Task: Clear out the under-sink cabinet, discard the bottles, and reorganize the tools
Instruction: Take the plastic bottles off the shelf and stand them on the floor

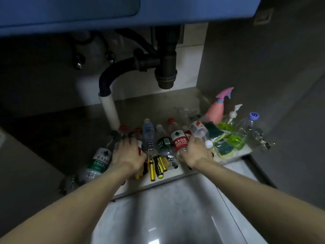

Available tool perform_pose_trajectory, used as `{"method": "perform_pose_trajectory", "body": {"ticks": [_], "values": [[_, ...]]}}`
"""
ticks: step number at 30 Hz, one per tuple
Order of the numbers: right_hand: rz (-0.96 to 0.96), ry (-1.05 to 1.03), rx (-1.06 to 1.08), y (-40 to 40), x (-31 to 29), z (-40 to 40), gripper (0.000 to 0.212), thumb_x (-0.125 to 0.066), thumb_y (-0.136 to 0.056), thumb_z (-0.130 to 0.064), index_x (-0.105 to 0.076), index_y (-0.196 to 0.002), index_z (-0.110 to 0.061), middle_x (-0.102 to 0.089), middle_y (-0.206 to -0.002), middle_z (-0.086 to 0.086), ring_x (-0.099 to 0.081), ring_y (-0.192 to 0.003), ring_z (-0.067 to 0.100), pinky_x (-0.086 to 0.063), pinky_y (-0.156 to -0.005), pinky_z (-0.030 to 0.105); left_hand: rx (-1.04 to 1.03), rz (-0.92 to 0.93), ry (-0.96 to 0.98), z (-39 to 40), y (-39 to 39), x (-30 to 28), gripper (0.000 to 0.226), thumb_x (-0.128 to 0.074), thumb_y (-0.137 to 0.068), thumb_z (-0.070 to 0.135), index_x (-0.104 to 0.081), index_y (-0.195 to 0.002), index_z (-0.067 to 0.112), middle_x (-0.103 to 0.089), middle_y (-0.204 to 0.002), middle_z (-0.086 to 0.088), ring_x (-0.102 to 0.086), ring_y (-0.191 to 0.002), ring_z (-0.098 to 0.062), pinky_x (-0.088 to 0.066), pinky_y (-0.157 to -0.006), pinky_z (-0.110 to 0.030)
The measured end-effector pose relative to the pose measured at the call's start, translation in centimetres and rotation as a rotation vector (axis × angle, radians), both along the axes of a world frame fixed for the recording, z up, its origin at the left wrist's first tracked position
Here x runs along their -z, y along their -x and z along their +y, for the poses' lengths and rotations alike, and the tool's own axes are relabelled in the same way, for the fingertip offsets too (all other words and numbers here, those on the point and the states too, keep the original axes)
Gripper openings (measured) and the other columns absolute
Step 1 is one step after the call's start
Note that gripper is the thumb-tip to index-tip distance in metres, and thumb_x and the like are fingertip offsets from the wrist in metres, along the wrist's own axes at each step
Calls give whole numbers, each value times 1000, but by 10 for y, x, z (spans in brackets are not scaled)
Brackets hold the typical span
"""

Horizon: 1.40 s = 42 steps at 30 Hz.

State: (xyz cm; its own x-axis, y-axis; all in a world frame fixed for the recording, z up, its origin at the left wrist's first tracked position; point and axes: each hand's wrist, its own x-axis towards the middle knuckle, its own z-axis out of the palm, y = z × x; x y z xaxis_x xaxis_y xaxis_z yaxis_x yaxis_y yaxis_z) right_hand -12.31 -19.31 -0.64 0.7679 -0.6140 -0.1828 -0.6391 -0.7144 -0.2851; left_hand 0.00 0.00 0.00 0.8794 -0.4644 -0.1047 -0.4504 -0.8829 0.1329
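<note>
As crinkled clear plastic bottles (149, 138) crowd steel floor (140, 110) — both hands (128, 152) (195, 150) grasp.

On the cabinet floor (158, 104) we see the bottles (154, 138) lying in a row — the screwdrivers (154, 166) before them, the sponges (219, 138) to their right, the spray bottle (218, 111) behind the sponges, the drain pipe (165, 67) above.

We are looking into the open cabinet under a home kitchen sink. A blue sink basin (123, 13) hangs overhead, and a black drain trap (165, 67) drops from it with a curved hose (109, 74) into a white pipe (110, 110). On the cabinet floor (140, 106) lie plastic water bottles (180, 140), screwdrivers (154, 166), scrub sponges (223, 147) and a pink spray bottle (217, 111) at its right edge.
</note>
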Motion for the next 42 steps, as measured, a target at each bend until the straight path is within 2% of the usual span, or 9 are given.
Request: {"method": "perform_pose_trajectory", "body": {"ticks": [3, 8, 11, 14, 21, 25, 29, 34, 42], "values": [[-48, 97, 58, -3, 26, -4, 61, -58, -91, -51, -40, -134, -12, -54, -133, 13, -53, -121, 30, -49, -91, 41, -59, 26, 0, -4, -5, 20, 79, -53, -86, 56, -23, -150, 20, -34, -152, -9, -28, -141, -29, -28, -114, -45], [-60, 155, 30, -11, 36, -19, 76, -58, -81, -66, -45, -132, -11, -53, -129, 11, -50, -119, 29, -48, -89, 42, -33, 2, -65, -9, 4, 33, 71, -58, -84, 51, -32, -140, 15, -45, -141, -11, -37, -134, -29, -33, -109, -42], [21, 200, -7, -13, 37, -18, 82, -57, -80, -74, -51, -132, -11, -49, -132, 11, -44, -124, 29, -45, -96, 43, -76, 27, 8, -13, 7, 28, 67, -61, -85, 41, -32, -138, 13, -46, -140, -13, -39, -132, -31, -33, -108, -42], [25, 207, 8, -16, 32, -16, 69, -63, -82, -64, -60, -125, -10, -48, -136, 12, -41, -128, 30, -42, -103, 42, -122, 82, 146, -17, 8, 21, 88, -67, -84, 39, -16, -151, 11, -47, -139, -21, -44, -130, -36, -39, -105, -40], [-238, -3, 185, -11, -20, -4, 60, -67, -79, -41, -53, -126, -5, -58, -126, 16, -55, -117, 36, -52, -86, 41, -215, 162, 306, -18, 18, -27, 90, -74, -74, 38, -21, -146, 26, -54, -132, -13, -58, -114, -40, -52, -91, -47], [-418, -135, 279, 10, -51, 8, 61, -67, -80, -45, -54, -127, -9, -60, -125, 13, -58, -116, 35, -53, -88, 43, -213, 161, 351, -16, 44, -71, 74, -71, -70, 41, -31, -130, 28, -61, -119, -7, -63, -102, -37, -54, -85, -45], [-557, -277, 344, 56, -74, 16, 62, -64, -79, -54, -56, -127, -15, -64, -121, 11, -62, -110, 35, -53, -91, 44, -198, 184, 326, -6, 85, -97, 83, -69, -71, 47, -28, -140, 26, -59, -122, -7, -61, -106, -36, -53, -90, -46], [-522, -323, 498, 144, -62, 22, 54, -57, -78, -63, -58, -112, -21, -68, -107, 11, -61, -93, 33, -49, -77, 37, -196, 217, 344, 2, 138, -110, 71, -66, -74, 48, -35, -134, 26, -62, -120, -7, -61, -104, -34, -49, -84, -37], [-408, -528, 637, 252, -18, 38, 55, -60, -87, -54, -60, -125, -14, -67, -121, 14, -62, -109, 34, -43, -80, 30, -182, 371, 378, 26, 233, -70, 61, -70, -76, 48, -41, -123, 23, -60, -116, -7, -60, -103, -33, -52, -88, -41]]}}
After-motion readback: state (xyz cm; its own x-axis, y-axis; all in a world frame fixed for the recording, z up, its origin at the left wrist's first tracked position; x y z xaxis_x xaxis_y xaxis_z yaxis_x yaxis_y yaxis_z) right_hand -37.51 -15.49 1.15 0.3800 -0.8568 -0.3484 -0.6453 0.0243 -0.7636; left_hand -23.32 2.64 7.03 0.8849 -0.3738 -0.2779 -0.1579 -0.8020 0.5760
